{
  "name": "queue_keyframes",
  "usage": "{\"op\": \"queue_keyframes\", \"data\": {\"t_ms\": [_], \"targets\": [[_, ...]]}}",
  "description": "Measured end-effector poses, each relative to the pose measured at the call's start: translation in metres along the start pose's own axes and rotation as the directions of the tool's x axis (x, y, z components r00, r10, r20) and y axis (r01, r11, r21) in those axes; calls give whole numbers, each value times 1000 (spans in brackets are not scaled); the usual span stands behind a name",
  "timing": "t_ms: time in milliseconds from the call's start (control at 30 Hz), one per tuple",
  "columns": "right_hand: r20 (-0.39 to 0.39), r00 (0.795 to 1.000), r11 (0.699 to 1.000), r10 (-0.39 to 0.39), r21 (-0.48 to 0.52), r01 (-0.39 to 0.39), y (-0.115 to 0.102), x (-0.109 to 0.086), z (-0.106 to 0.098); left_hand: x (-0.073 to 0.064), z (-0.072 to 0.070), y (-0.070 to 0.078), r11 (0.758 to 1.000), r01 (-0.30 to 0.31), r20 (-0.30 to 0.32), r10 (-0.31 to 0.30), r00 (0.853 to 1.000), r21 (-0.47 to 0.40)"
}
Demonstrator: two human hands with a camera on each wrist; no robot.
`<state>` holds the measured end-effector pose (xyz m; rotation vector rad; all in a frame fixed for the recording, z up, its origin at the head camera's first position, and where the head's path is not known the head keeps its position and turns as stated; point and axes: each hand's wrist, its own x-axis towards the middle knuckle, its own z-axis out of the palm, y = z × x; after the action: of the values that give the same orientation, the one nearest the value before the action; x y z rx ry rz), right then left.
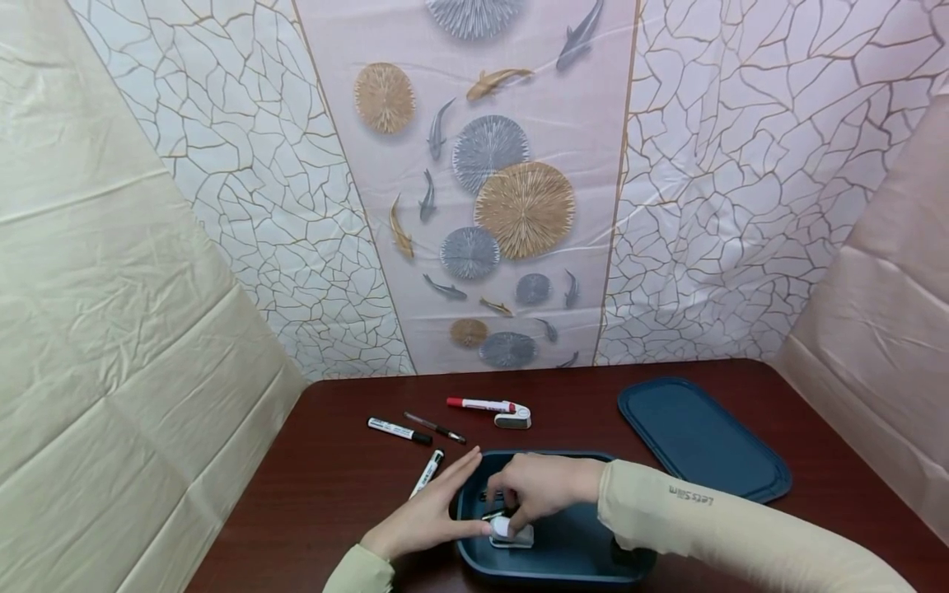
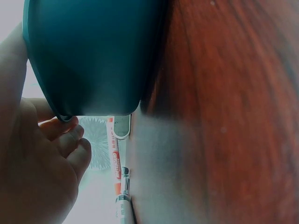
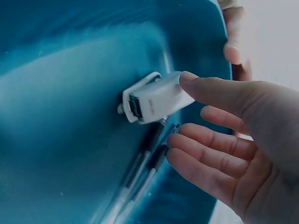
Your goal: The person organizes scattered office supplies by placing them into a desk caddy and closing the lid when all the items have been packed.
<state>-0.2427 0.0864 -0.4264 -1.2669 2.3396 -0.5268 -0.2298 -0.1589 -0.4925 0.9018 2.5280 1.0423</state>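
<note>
My right hand (image 1: 537,486) reaches into a dark blue tray (image 1: 563,575). Its thumb touches the top of a small white stapler (image 3: 161,99), which lies on the tray floor near the left wall. The other fingers are extended loosely over pens (image 3: 140,172) with black grips beside the stapler. Spread wide, my left hand (image 1: 433,506) rests at the tray's left side. Its thumb reaches over the rim near the stapler (image 1: 511,537), and its fingers lie along the far left corner. From below, the left wrist view shows left fingers (image 2: 70,140) against the rim.
Left of the tray lie a marker (image 1: 427,473), a black-capped marker (image 1: 399,431) and a thin pen (image 1: 435,427). Behind it, a red-capped marker (image 1: 480,404) lies beside a white-and-grey object (image 1: 513,418). A flat blue lid (image 1: 704,436) lies at the right.
</note>
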Motion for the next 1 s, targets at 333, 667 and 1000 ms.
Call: {"op": "queue_keyframes", "data": {"t_ms": [333, 667, 1000], "targets": [[-101, 994, 998, 38, -47, -43, -7, -10, -29, 0, 0, 1, 1000, 16, -5, -16, 1000, -2], [-269, 963, 997, 15, -74, -36, -14, -25, -74, 1, -1, 1, 999, 34, 12, -34, 999, -13], [-338, 940, 995, 50, -68, -78, -10, -29, -96, 1, 0, -1, 1000, 9, 2, -9, 1000, 7]]}}
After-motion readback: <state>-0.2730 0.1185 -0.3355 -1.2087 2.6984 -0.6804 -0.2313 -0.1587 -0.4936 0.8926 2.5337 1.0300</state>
